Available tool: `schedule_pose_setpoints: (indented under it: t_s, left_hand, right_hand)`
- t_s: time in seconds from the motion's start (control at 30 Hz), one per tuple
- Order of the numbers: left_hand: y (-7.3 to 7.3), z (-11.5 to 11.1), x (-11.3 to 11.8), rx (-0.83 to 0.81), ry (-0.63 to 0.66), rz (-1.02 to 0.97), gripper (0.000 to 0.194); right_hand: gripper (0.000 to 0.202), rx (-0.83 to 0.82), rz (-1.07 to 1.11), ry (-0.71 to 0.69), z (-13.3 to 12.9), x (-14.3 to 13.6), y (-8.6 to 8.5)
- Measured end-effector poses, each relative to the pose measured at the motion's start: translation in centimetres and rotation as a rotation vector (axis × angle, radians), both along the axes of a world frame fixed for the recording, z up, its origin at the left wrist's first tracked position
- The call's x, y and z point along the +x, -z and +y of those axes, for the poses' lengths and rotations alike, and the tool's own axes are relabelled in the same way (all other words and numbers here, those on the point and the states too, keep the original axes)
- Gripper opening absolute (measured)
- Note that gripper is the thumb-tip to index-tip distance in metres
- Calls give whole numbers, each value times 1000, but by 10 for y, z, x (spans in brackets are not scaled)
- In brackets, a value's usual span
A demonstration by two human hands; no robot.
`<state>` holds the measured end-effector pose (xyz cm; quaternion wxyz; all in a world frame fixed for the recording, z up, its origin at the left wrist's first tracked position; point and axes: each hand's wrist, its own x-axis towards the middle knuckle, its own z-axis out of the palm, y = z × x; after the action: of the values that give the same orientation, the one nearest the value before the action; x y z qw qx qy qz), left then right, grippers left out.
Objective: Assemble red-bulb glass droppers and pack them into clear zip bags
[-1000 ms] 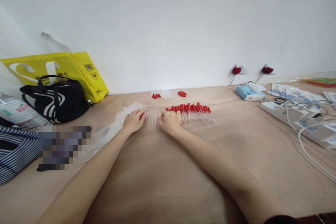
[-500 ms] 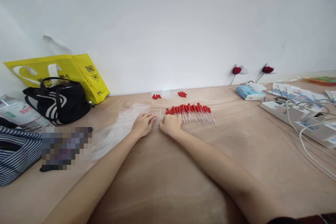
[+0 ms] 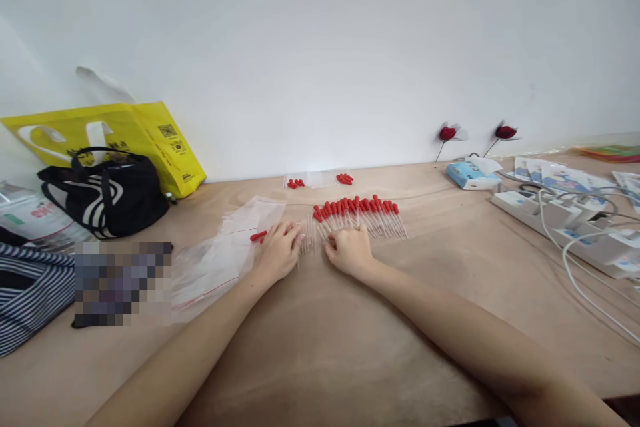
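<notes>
A row of thin clear tubes with red bulbs (image 3: 357,205) lies on the wooden table. To its left are several clear tubes with no bulbs (image 3: 309,235). My left hand (image 3: 280,250) is closed at the left side of these bare tubes, and a red bulb (image 3: 259,235) shows beside its fingers. What its fingertips hold is too small to tell. My right hand (image 3: 350,250), its fingers curled, rests at the lower ends of the bulbed tubes; anything inside it is hidden. Clear plastic bags (image 3: 217,260) lie left of my left hand.
Small bags with red bulbs (image 3: 320,179) lie by the wall. At the left are a yellow bag (image 3: 175,147), a black bag (image 3: 135,193) and striped cloth (image 3: 35,293). At the right are a tissue pack (image 3: 473,175), a power strip (image 3: 565,227) and white cables.
My right hand has moved right, away from my left hand, uncovering more bare tubes. My left hand has shifted slightly right and down. Red bulbs now show beside it.
</notes>
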<state>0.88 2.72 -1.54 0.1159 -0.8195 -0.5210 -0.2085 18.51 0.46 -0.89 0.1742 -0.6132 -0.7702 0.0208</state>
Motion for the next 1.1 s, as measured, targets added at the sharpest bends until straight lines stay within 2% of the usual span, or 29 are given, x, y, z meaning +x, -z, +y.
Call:
schedule_pose_setpoints:
  t_s: [0.1, 0.2, 0.3, 0.37, 0.53, 0.83, 0.97, 1.1]
  left_hand:
    - [-16, 10, -18, -56, -119, -26, 36]
    - [-28, 21, -47, -203, -253, -15, 32]
    - [-30, 27, -72, -280, -298, -26, 29]
    - [-28, 27, -80, -332, -294, -37, 29]
    - [-24, 21, -73, -421, -282, -80, 27]
    - [-24, 12, -53, -483, -276, -132, 31]
    - [-27, 9, -52, -477, -296, -161, 31]
    - [-31, 8, -55, -405, -362, -186, 32]
  right_hand:
    - [25, 21, 51, -6, 2, 2, 1]
    - [22, 53, 94, -30, 2, 3, 1]
    - [22, 34, 87, -25, 0, 2, 0]
    - [22, -9, 67, -5, -2, 2, 1]
    - [20, -33, 67, 8, -1, 0, 2]
    - [20, -3, 168, 16, 3, 2, 4]
    - [22, 25, 197, -79, -7, -10, 0]
    - [31, -59, 115, -110, -15, -29, -4]
